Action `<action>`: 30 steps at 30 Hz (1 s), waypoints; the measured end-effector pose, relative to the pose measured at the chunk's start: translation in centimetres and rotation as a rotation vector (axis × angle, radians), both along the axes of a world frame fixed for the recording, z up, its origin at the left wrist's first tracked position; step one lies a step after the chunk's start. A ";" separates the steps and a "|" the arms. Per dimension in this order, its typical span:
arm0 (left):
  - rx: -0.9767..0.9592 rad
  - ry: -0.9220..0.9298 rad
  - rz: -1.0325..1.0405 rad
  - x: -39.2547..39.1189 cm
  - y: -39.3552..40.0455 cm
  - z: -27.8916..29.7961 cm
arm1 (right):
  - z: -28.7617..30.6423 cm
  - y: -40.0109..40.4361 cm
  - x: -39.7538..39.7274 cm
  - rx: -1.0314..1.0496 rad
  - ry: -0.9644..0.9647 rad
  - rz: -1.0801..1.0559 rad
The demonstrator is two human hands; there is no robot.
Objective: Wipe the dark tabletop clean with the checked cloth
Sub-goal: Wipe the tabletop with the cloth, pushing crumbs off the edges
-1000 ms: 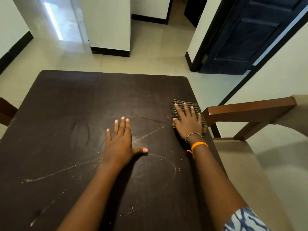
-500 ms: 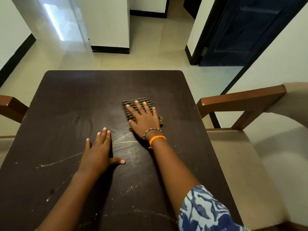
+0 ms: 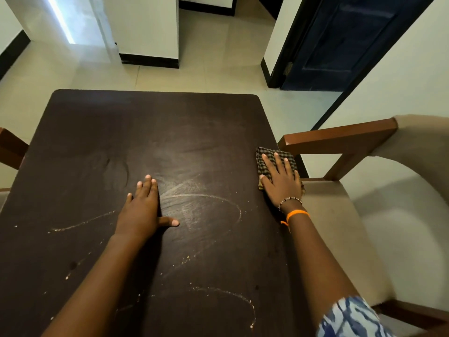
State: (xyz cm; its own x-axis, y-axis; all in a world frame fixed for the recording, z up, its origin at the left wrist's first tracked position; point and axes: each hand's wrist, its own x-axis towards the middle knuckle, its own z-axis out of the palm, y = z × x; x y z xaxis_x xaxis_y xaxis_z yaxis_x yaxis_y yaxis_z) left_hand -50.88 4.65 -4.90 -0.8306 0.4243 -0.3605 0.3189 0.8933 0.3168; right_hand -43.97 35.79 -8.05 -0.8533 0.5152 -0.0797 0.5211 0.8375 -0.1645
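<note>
The dark tabletop (image 3: 150, 132) fills most of the view, streaked with pale curved lines of crumbs and dust. My right hand (image 3: 281, 182) lies flat on the folded checked cloth (image 3: 266, 158), pressing it down at the table's right edge, fingers spread over it. Part of the cloth shows beyond the fingertips. My left hand (image 3: 143, 207) rests palm down on the middle of the tabletop, fingers together, thumb out, holding nothing.
A wooden chair with a beige seat (image 3: 340, 229) and brown armrest (image 3: 337, 137) stands tight against the table's right side. Another chair's armrest (image 3: 11, 147) pokes in at the left. Tiled floor and a dark door (image 3: 340, 42) lie beyond.
My right hand has slid the cloth from the table's middle back out to the right edge. The left hand stays flat on the tabletop, and new curved crumb streaks show.
</note>
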 end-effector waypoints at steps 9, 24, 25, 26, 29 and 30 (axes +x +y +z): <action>-0.015 0.076 -0.030 0.2 -0.3 -0.5 | 0.4 -8.3 -1.0 -0.008 0.000 0.023; -0.090 0.011 0.019 0.6 -9.6 -1.1 | 0.5 -17.3 -1.1 -0.059 0.045 0.408; -0.080 0.009 0.022 0.6 -9.5 -0.9 | 0.6 -15.0 -0.3 -0.023 0.028 0.332; -0.067 0.003 0.027 0.6 -9.5 -0.8 | 0.7 -12.7 0.6 0.002 0.014 0.253; -0.034 0.000 0.034 0.9 -9.2 -0.6 | 0.6 -9.2 2.9 -0.013 -0.002 0.036; -0.026 0.003 0.035 0.9 -9.2 -0.5 | 0.5 -9.5 3.2 -0.013 -0.008 -0.018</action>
State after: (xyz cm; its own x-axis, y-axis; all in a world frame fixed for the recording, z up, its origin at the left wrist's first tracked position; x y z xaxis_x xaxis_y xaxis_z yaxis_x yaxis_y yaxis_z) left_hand -49.97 -4.56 -5.42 -0.8462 0.3852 -0.3681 0.2879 0.9119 0.2924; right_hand -40.82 26.33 -7.58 -0.8432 0.5295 -0.0927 0.5374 0.8258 -0.1709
